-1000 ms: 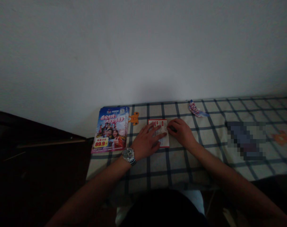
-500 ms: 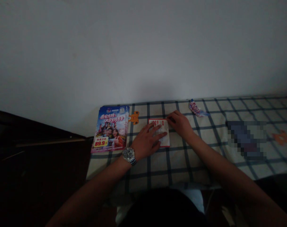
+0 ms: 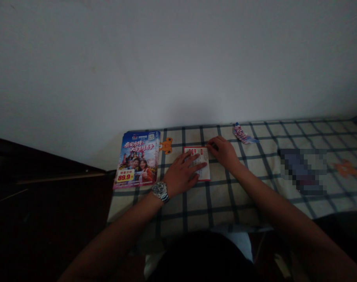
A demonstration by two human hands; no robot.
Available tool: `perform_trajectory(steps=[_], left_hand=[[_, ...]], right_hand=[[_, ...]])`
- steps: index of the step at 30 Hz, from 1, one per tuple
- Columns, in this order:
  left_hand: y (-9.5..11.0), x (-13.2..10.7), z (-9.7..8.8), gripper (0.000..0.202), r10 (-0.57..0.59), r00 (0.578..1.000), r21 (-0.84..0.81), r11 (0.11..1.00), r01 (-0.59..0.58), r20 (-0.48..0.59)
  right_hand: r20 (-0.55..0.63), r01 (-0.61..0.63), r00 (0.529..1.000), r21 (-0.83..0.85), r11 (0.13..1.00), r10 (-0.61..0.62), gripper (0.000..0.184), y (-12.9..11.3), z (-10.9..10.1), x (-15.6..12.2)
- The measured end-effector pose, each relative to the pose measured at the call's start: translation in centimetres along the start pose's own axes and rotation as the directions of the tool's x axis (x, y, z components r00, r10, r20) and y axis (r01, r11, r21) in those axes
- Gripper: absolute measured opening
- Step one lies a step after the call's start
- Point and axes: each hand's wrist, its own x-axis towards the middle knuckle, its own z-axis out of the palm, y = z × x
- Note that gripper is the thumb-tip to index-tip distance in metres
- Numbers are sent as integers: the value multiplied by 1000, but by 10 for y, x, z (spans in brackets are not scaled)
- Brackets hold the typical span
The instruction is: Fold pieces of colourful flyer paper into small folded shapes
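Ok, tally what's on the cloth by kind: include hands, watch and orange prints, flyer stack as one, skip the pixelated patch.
Hands: 2, left hand and right hand
Watch: 1
Flyer stack: 1
Red-edged paper: 1, under the left hand
Patterned thing: 1, too unclear to identify
Orange prints: 2
Total: 8

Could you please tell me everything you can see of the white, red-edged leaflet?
The leaflet looks like paper, roughly rectangular, with red edges, red labels near the top and print too small to read. It lies flat on the checked cloth. The left hand rests across it with fingers spread, hiding much of it. The right hand's fingertips are at its upper right corner; whether they grip it is unclear.
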Motion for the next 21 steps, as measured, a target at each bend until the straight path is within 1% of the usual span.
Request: perform_trajectory(steps=[4, 10, 14, 21], left_hand=[[0, 0, 0, 51, 1, 1000, -1, 1000, -1, 2], [-1, 0, 2, 50, 5, 1000, -7, 1000, -5, -1], [0, 0, 1, 51, 2, 1000, -5, 1000, -2, -5], [0, 0, 0, 53, 1, 1000, -4, 1000, -1, 2]], right_hand=[[40, -15, 999, 86, 996, 12, 7, -5, -9, -16], [98, 6, 995, 89, 996, -15, 4, -14, -15, -41], [119, 14, 993, 105, 994, -27, 3, -16, -12, -47], [96, 10, 995, 124, 992, -22, 2, -14, -9, -49]])
